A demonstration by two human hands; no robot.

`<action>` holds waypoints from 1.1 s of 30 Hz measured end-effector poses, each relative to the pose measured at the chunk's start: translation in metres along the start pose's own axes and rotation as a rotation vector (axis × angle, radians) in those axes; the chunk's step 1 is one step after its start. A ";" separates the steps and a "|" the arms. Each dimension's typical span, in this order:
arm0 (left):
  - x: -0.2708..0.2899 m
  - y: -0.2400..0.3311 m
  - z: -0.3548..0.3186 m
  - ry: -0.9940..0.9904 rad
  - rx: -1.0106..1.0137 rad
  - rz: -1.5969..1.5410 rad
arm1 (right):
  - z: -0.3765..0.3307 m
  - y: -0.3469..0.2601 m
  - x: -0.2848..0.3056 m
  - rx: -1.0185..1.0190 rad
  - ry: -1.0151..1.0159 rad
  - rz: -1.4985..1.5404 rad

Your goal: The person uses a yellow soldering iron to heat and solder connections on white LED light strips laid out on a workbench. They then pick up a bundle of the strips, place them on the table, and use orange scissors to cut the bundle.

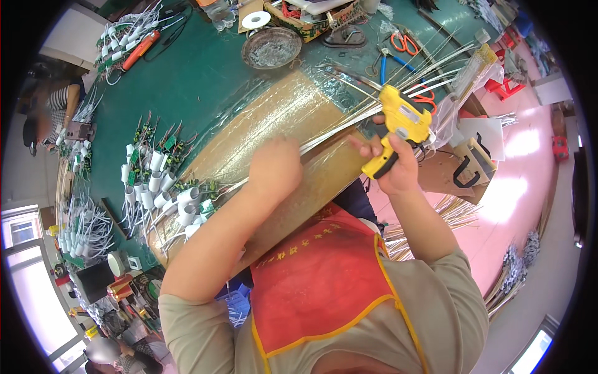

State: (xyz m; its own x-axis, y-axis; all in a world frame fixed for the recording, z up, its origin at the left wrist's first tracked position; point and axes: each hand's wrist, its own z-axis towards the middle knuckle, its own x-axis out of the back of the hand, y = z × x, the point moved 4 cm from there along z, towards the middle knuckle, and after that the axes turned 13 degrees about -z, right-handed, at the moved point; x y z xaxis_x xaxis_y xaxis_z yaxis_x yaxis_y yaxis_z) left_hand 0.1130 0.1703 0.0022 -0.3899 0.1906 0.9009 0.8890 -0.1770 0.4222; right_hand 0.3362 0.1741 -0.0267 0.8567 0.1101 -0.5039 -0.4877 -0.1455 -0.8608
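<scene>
Head view, frame centre: your right hand (pixel 398 163) clamps the yellow glue gun (pixel 398 128) by its handle; your left hand (pixel 274 167) pins light, springy white wires (pixel 349 128).

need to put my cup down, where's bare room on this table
Bare green tabletop lies between the metal bowl, the orange tool and the cardboard sheet. Crowded: white tubes left of the cardboard, scissors and rods by the glue gun.
</scene>
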 end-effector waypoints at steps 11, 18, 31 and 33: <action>-0.001 0.008 0.005 -0.144 0.078 0.028 | -0.059 -0.053 0.061 0.146 0.133 -0.122; 0.016 0.006 0.010 -0.190 0.119 -0.051 | -0.076 -0.060 0.073 0.144 0.185 -0.111; 0.064 -0.025 0.016 -0.122 0.150 -0.506 | -0.093 -0.018 0.088 -0.242 0.070 -0.105; 0.076 -0.024 0.009 -0.031 0.135 -0.635 | -0.083 -0.009 0.068 -0.302 0.120 -0.205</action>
State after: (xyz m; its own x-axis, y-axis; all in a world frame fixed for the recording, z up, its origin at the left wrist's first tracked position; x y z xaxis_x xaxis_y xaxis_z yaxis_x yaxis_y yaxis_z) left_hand 0.0646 0.1980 0.0592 -0.8441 0.2468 0.4760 0.5111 0.1019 0.8535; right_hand 0.4130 0.1018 -0.0472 0.9536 0.0540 -0.2961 -0.2478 -0.4178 -0.8741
